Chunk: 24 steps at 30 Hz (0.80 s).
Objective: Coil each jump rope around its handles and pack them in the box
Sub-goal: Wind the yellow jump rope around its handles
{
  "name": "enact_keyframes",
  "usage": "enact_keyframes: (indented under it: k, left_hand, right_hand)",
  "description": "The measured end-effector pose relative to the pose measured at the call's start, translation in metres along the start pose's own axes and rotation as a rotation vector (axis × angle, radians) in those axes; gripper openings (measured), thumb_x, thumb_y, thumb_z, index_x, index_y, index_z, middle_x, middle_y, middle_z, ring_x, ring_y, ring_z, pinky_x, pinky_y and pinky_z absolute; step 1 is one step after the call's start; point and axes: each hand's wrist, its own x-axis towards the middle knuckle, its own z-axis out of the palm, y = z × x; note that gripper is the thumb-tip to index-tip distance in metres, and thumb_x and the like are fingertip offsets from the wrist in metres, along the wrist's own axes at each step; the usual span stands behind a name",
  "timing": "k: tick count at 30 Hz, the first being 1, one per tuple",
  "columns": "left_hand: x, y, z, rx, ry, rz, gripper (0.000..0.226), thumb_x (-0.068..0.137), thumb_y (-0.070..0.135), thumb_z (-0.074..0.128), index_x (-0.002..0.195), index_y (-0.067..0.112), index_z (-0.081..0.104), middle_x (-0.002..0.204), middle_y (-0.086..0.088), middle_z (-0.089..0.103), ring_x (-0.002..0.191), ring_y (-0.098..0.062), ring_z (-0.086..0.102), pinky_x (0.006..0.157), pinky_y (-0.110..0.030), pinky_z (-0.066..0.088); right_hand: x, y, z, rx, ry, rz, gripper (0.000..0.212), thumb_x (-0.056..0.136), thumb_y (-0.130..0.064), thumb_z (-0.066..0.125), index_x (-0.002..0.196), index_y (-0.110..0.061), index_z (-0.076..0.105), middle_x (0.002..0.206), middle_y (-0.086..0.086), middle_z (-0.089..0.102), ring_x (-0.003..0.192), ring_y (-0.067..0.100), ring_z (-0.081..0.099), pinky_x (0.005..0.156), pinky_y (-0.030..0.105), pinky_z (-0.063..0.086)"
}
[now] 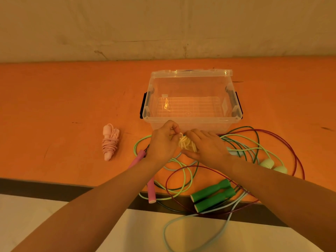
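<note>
While held, rope [187, 144] outside box [190, 120].

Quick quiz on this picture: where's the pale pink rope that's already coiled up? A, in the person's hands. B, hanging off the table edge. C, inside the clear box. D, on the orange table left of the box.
D: the coiled pink rope lies on the orange table, left of the clear box, which holds no rope.

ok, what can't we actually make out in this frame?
Head view only:
- Cream rope bundle: handles hidden by left hand and right hand.
- Pink handles: partly covered by left forearm.
- Pale blue rope: loop cut off by bottom edge.
</note>
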Motion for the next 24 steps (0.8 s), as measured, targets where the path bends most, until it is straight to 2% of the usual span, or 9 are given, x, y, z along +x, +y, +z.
enact_keyframes:
  k: [2,5,7,10,12,15,19,22,24]
  left_hand:
    - [0.001,-0.002,0.0,0.038,-0.021,0.042,0.033,0.086,0.003,0.062,0.076,0.03,0.047,0.084,-0.008,0.071,0.081,-0.023,0.066,0.071,-0.027,0.048]
    - [0.002,-0.008,-0.001,0.045,-0.039,0.081,0.028,0.087,0.002,0.062,0.08,0.025,0.048,0.086,-0.008,0.071,0.082,-0.022,0.066,0.071,-0.025,0.048]
    - [0.002,-0.011,-0.002,0.049,-0.039,0.092,0.025,0.088,0.003,0.062,0.081,0.023,0.049,0.084,-0.006,0.071,0.082,-0.02,0.066,0.069,-0.023,0.048]
    - [0.003,-0.015,-0.004,0.049,-0.035,0.112,0.015,0.088,0.007,0.063,0.087,0.017,0.052,0.081,0.003,0.066,0.082,-0.018,0.065,0.064,-0.018,0.047]
    - [0.004,-0.02,-0.006,0.089,-0.008,0.168,0.01,0.089,0.017,0.063,0.096,0.016,0.056,0.091,0.006,0.067,0.09,-0.016,0.064,0.078,-0.028,0.05]
    - [0.002,-0.032,-0.012,0.207,0.044,0.226,0.025,0.088,0.031,0.057,0.11,0.019,0.058,0.107,0.006,0.066,0.101,-0.016,0.061,0.092,-0.048,0.046]
    - [-0.012,-0.049,-0.026,0.213,0.121,0.122,0.041,0.088,0.032,0.056,0.127,0.021,0.047,0.121,0.014,0.05,0.114,-0.012,0.051,0.098,-0.05,0.04]
    - [-0.026,-0.064,-0.035,0.128,0.181,-0.107,0.049,0.09,0.032,0.061,0.133,0.015,0.042,0.125,0.009,0.045,0.116,-0.015,0.049,0.094,-0.038,0.042]
    - [-0.035,-0.075,-0.041,0.088,0.117,-0.229,0.051,0.092,0.031,0.059,0.135,0.011,0.041,0.131,0.0,0.047,0.118,-0.017,0.05,0.093,-0.029,0.041]
  right_hand:
    - [-0.001,0.0,0.002,-0.018,-0.002,-0.023,0.054,0.081,-0.057,0.053,0.115,-0.015,0.057,0.104,0.001,0.066,0.083,0.021,0.066,0.067,0.032,0.049]
    - [-0.002,-0.001,0.006,0.004,-0.039,-0.016,0.059,0.072,-0.048,0.074,0.116,-0.011,0.06,0.109,0.004,0.066,0.088,0.024,0.066,0.069,0.035,0.052]
    - [-0.002,-0.004,0.007,0.086,-0.08,0.031,0.06,0.071,-0.043,0.077,0.117,-0.011,0.059,0.11,0.005,0.064,0.091,0.026,0.065,0.068,0.036,0.053]
    - [0.001,-0.012,0.003,0.234,-0.085,0.113,0.054,0.075,-0.039,0.075,0.117,-0.011,0.057,0.11,0.003,0.06,0.092,0.023,0.062,0.06,0.032,0.046]
    - [0.003,-0.018,0.001,0.282,-0.086,0.157,0.054,0.078,-0.04,0.072,0.12,-0.011,0.055,0.113,0.002,0.058,0.094,0.022,0.06,0.061,0.03,0.042]
    - [0.008,-0.027,0.002,0.295,-0.101,0.18,0.055,0.078,-0.041,0.071,0.121,-0.01,0.055,0.113,0.002,0.058,0.092,0.023,0.061,0.063,0.031,0.043]
    - [0.016,-0.035,0.008,0.28,-0.081,0.174,0.057,0.068,-0.042,0.078,0.112,-0.01,0.06,0.103,0.004,0.065,0.083,0.028,0.065,0.069,0.036,0.051]
    - [0.024,-0.043,0.014,0.26,-0.053,0.203,0.06,0.064,-0.042,0.082,0.111,-0.011,0.062,0.098,0.005,0.068,0.082,0.028,0.066,0.072,0.036,0.05]
    - [0.03,-0.052,0.017,0.295,-0.065,0.223,0.059,0.068,-0.045,0.077,0.114,-0.011,0.061,0.102,0.006,0.067,0.086,0.029,0.065,0.075,0.037,0.048]
